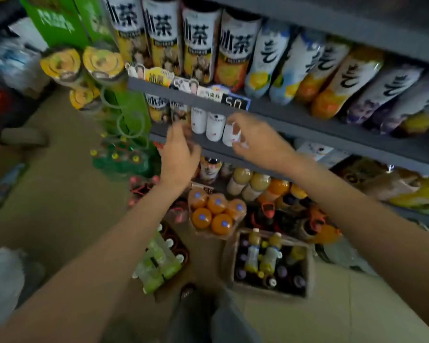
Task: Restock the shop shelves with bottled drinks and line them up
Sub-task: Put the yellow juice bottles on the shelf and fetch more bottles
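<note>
Shelving unit [307,125], grey, several tiers: top visible tier fully faced with tall iced-tea bottles [201,40] on the left and pastel fruit-drink bottles [344,80] on the right, standing in an even row. Middle tier: short run of small white bottles [214,127] beside more tea bottles, front edge only partly filled as far as can be seen. Floor stock, unshelved: open carton of mixed bottles [270,263], shrink-wrapped orange-drink pack [213,214], pale green bottle pack [159,263]. Right hand [255,142], fingers curled round the rightmost white bottle [230,134] at the middle tier's front edge. Left hand [181,149], near the same row, holds nothing visible; blur prevents telling its finger position. Judgement: restocking well under way, upper tier done, middle tier being aligned, considerable floor stock remaining.
</note>
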`<move>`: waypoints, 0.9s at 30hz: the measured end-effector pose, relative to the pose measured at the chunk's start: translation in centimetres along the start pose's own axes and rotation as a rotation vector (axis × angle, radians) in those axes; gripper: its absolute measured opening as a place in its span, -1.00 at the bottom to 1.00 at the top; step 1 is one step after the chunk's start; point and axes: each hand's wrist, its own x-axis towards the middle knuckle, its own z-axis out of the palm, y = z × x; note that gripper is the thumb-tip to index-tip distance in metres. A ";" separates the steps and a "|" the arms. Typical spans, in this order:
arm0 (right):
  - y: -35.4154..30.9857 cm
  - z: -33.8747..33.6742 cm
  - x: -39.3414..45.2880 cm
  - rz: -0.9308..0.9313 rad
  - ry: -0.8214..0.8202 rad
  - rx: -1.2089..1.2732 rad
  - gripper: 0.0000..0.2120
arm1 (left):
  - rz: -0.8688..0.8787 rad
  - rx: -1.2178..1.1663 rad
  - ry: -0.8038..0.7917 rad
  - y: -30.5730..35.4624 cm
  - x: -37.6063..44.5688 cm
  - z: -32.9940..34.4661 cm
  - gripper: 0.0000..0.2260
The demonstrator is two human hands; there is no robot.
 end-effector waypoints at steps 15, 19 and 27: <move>26.0 30.1 -19.1 0.758 -0.521 0.107 -0.74 | -0.311 0.174 -0.693 -12.6 -17.0 25.2 -0.66; 32.1 40.7 -24.2 1.007 -0.584 0.272 -0.61 | -0.379 0.200 -0.684 -16.4 -20.7 33.4 -0.68; 37.6 53.3 -24.6 1.352 -0.371 0.516 -0.35 | -0.451 0.161 -0.662 -21.0 -25.5 43.9 -0.72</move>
